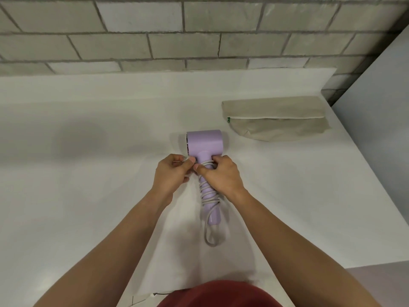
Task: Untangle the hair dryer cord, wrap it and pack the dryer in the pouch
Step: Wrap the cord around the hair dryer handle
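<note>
Left hand (174,171): pinches cord (209,193) end.
Right hand (221,173): grips hair dryer (204,141) handle over coils.
Method: keep tension, tuck end under last turn.

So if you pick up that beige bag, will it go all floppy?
Probably floppy: the bag looks like thin cloth and lies slumped and creased on the table. It is likely light too, since it lies so flat that there seems to be nothing inside. It shouldn't roll, and cloth like that tends to grip rather than slip.
</note>
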`<state>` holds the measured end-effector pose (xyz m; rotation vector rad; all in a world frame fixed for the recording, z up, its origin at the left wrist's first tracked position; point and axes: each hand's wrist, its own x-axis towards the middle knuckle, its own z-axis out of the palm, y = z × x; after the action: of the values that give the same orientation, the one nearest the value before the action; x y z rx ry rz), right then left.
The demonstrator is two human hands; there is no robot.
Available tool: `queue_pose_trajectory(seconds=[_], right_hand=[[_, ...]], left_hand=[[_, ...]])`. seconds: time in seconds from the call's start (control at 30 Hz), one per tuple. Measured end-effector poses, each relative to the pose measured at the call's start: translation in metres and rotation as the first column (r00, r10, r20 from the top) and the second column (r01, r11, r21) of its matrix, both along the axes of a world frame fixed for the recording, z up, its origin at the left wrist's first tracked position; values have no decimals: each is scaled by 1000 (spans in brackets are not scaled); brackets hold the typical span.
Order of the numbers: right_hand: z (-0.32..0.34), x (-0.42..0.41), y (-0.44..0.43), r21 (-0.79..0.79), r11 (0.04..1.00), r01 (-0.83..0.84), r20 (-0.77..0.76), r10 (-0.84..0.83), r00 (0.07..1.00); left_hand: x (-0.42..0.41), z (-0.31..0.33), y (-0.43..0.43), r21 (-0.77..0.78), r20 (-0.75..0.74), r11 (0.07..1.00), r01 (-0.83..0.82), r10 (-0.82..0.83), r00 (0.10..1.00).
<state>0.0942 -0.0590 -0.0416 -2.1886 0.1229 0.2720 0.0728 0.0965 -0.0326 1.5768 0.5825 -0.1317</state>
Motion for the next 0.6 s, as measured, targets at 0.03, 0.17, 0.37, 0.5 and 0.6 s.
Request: queue_pose_trajectory(seconds=[0.03, 0.17, 0.37, 0.5, 0.6], right_hand=[[0, -1, 0, -7, 1000, -1, 7, 1, 1000], [6, -7, -4, 16, 999, -29, 2, 29, 1000], [9, -12, -18, 142, 988, -59, -70, 70, 995], [8, -17, -42, 239, 971, -15, -128, 47, 991], [10, -21, -70, 159, 987, -26, -60, 36, 998]], left_hand=[[-1, -2, 2, 115, 3, 993, 27, -27, 1000], [-5, -5, 14, 456, -34, 876, 157, -159, 987], [-8, -2, 20, 473, -49, 861, 186, -185, 982], [-12, -1, 21, 468, -38, 870, 156, -156, 987], [-14, 8, 12, 623, 128, 781, 48, -163, 978]])
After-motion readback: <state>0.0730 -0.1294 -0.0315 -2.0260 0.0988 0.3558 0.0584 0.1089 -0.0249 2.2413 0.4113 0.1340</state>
